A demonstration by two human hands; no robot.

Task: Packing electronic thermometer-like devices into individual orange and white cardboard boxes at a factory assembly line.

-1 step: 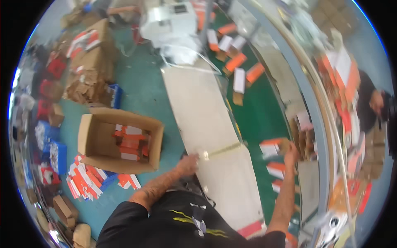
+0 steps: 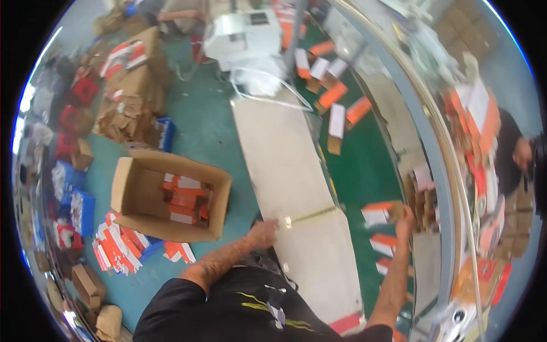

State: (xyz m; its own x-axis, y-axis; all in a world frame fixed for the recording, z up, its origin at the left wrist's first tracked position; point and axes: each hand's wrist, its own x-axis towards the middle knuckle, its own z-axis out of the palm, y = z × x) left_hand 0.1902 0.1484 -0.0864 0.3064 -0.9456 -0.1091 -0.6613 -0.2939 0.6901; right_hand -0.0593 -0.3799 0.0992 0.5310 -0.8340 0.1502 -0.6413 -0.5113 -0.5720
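Note:
My right hand (image 2: 405,221) is closed on the brown end of a slim orange-and-white carton (image 2: 377,214) above the green belt (image 2: 356,182). Nearer to me on that belt lie another orange-and-white carton (image 2: 384,243) and a few more, partly behind my right forearm. My left hand (image 2: 263,233) is at the left edge of the long off-white panel (image 2: 285,154), by the seam across it. Its fingers are blurred, and I cannot make out whether they hold anything.
A large open cardboard box (image 2: 121,194) with orange-and-white cartons inside stands on the left. Flat orange-and-white pieces (image 2: 117,245) lie beside it. A white machine (image 2: 244,37) is at the far end. Metal rails (image 2: 424,108) run along the right, and a person (image 2: 513,151) is beyond them.
The whole scene sits slightly lower and further right in the picture. My hands and the carton keep about the same places relative to the panel and belt.

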